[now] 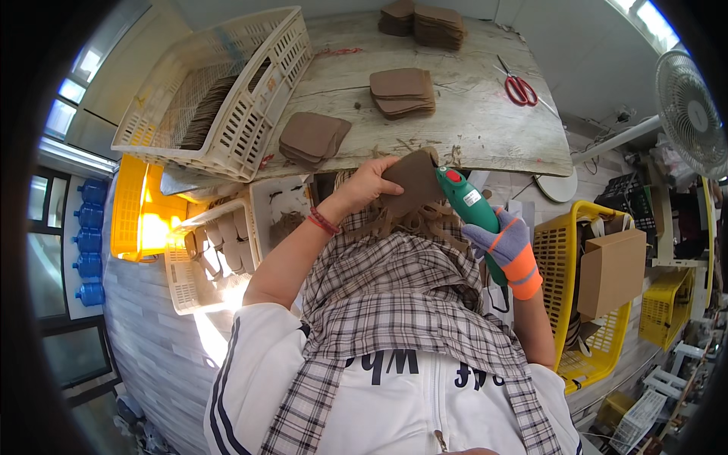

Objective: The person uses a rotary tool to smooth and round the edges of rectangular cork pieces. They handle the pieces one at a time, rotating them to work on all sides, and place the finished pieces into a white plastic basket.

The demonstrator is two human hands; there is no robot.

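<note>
Brown, flat and round-cornered, the panel [412, 184] is above our lap at the tabletop's [485, 102] near edge. Our left hand [366, 186] grips its left side, thumb on the face, the rest of the panel extending right, beyond the fingers. Its upper edge slants up rightward; we can't tell a longer axis. Our gloved right hand [502, 239] clasps a green handheld electric cutter [468, 197], whose long axis runs up-left, nose at the panel's right edge. Brown offcut strips [400, 221] hang below.
</note>
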